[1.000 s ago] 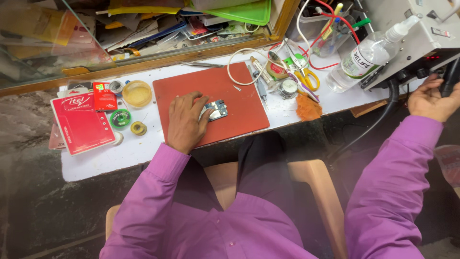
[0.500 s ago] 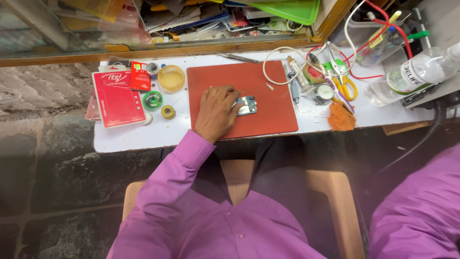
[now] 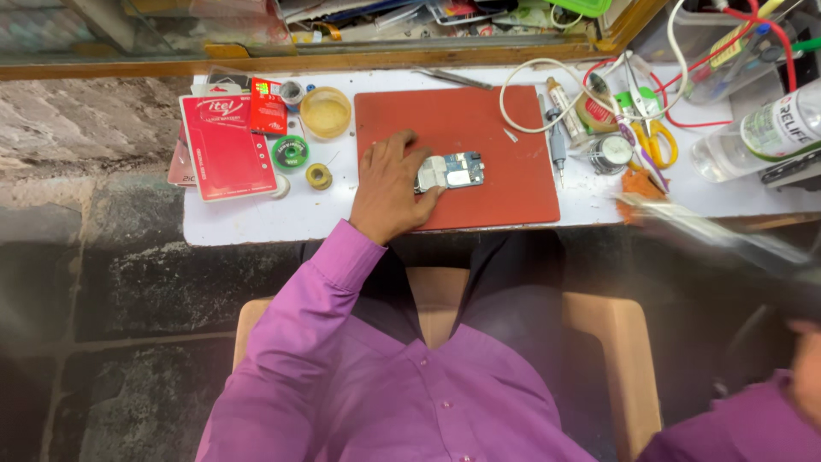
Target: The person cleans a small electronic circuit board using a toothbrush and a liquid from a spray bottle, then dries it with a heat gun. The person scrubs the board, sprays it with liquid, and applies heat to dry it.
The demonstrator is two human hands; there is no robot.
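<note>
Red mat (image 3: 479, 128) sits mid-counter (image 3: 256, 227), and the left hand (image 3: 389, 188) pins the circuit board (image 3: 451, 171) flat on it, fingertips on the board's left end. Keeping that pressure light and even seems smart so it doesn't skate. Right hand (image 3: 808, 376) is low at the frame edge, blurred, so can't tell its grip. Free room is on the mat's right half; cable (image 3: 547, 73) and screwdriver (image 3: 556, 137) crowd that edge.

The right hand (image 3: 808, 381) is cut off by the frame edge; its grip cannot be judged. A blurred streak (image 3: 710, 229) above it is unidentifiable. The circuit board (image 3: 453, 171) is partly covered by the left hand (image 3: 389, 188).
</note>
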